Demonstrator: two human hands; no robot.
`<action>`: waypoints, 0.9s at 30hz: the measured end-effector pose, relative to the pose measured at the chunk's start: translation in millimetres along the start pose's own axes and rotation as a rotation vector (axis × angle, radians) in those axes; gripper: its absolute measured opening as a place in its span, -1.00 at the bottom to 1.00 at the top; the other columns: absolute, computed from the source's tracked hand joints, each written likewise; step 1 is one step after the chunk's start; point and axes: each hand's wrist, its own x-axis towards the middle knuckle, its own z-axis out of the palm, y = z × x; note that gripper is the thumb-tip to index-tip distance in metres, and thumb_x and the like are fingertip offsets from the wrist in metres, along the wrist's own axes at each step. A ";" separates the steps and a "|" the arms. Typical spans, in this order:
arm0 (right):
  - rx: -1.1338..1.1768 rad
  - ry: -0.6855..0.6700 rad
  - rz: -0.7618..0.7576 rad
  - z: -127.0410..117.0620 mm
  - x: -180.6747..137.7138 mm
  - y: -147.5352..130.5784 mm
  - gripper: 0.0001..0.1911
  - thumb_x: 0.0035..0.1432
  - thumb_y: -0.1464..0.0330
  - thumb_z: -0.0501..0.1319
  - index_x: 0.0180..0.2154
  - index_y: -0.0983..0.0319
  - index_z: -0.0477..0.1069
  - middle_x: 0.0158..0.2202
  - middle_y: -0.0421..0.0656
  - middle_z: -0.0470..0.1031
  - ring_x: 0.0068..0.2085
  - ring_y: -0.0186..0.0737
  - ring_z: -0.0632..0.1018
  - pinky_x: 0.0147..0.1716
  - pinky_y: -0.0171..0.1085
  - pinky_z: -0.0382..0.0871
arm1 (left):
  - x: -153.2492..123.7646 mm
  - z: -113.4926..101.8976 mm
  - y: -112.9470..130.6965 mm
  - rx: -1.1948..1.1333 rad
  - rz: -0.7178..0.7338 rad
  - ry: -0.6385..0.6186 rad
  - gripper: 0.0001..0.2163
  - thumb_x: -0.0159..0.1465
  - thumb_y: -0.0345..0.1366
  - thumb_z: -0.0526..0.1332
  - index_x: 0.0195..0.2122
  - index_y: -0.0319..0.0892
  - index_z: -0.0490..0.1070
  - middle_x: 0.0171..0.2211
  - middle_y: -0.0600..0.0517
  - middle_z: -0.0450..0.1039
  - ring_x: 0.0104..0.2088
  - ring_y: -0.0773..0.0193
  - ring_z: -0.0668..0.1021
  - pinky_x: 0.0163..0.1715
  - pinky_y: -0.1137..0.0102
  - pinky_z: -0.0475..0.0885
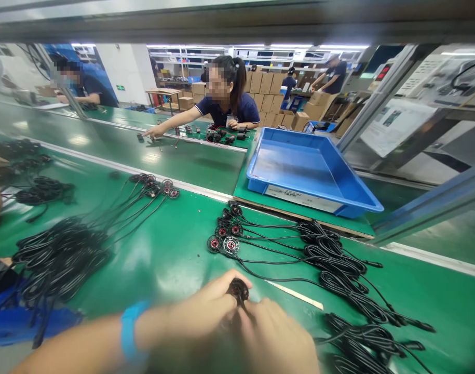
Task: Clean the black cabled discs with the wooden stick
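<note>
Motor (238,290), small, round, black with red inside, sits low at bottom centre over the green counter (175,249). Left hand (198,316) is closed on it, thumb and fingers pinching. Right hand (278,337) is curled against it from the right; too blurred, cannot tell if it grips. Blue wristband (130,328) on the left wrist. Just beyond lies a motor cluster (226,234), its leads running right into coiled black cables (334,265). Thin wooden stick (295,295) lies between the hands and the coils. 2nd cluster (155,186) is further left, above a cable heap (60,254). Blue tray (313,174) sits behind. Co-worker (226,101) across the belt has 1 arm stretched out.
</note>
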 end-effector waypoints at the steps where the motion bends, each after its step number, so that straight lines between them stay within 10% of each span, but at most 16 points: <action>1: 0.036 -0.015 0.036 -1.0 -0.2 1.1 -0.90 0.26 0.36 0.14 -0.34 0.16 0.38 -0.51 -0.25 0.32 -0.50 -0.31 0.35 -0.49 -0.24 0.00 | -0.9 -1.2 2.1 -0.009 -0.008 -0.022 -0.63 0.23 -0.50 0.00 0.04 -0.08 0.23 -0.34 0.10 0.30 -0.43 0.35 0.35 -0.38 0.40 0.27; 15: 0.083 -0.025 0.022 -0.7 3.3 -0.2 -0.81 0.30 0.36 0.10 -0.37 0.15 0.40 -0.52 -0.24 0.30 -0.49 -0.31 0.34 -0.45 -0.27 0.06 | -11.1 -3.8 12.0 0.524 0.209 -0.038 -0.54 0.21 -0.53 0.03 0.15 -0.14 0.14 0.05 -0.14 0.28 -0.04 0.12 0.41 0.05 0.19 0.32; 22: 0.036 0.029 0.025 0.5 2.0 -1.3 -0.84 0.29 0.36 0.13 -0.37 0.17 0.41 -0.54 -0.25 0.28 -0.48 -0.30 0.32 -0.44 -0.27 0.05 | -5.6 -3.6 12.0 0.023 -0.005 -0.031 -0.65 0.17 -0.50 -0.01 -0.01 -0.12 0.22 -0.43 0.12 0.26 -0.42 0.31 0.35 -0.38 0.38 0.27; 27: 0.078 0.038 0.082 0.3 0.5 -3.1 -0.92 0.24 0.34 0.20 -0.34 0.17 0.43 -0.53 -0.24 0.31 -0.49 -0.31 0.34 -0.47 -0.29 0.09 | -5.8 -3.3 7.9 -0.152 0.035 -0.050 -0.65 0.13 -0.50 0.03 -0.05 -0.11 0.22 -0.42 0.14 0.25 -0.45 0.37 0.31 -0.43 0.42 0.19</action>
